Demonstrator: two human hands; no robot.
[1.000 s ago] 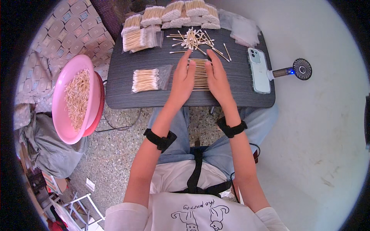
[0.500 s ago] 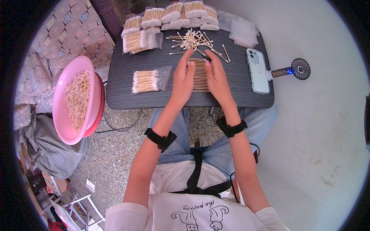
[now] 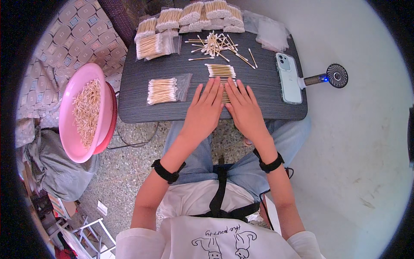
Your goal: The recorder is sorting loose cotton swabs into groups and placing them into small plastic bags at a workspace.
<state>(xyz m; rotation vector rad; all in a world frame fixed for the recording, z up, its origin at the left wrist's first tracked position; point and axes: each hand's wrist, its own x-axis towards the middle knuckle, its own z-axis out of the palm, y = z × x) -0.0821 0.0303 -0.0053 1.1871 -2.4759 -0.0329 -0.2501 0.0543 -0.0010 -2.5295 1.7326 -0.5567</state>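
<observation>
A row of cotton swabs point(image 3: 221, 71) lies side by side on the dark table, sticks running left to right. My left hand point(image 3: 205, 105) lies palm down over the left part of the row, fingers stretched out. Over the right part rests my right hand point(image 3: 246, 108), also flat with fingers extended. The hands nearly meet at the thumbs and hide most of the nearer swabs. Beyond them is a loose heap of swabs point(image 3: 214, 43), with a few strays around it. To the left sits a clear bag of swabs point(image 3: 163, 91).
Filled swab bags point(image 3: 192, 15) are stacked along the far edge, with more at far left point(image 3: 149, 46). Flat clear bags point(image 3: 273, 36) lie far right. A phone point(image 3: 288, 79) and small fan point(image 3: 337, 76) are at right. A pink basin point(image 3: 69, 133) of swabs stands left of the table point(image 3: 142, 113).
My hands have gone from cupping the row's two ends to lying flat over its nearer part. They have moved nearer to me, uncovering the row's far end.
</observation>
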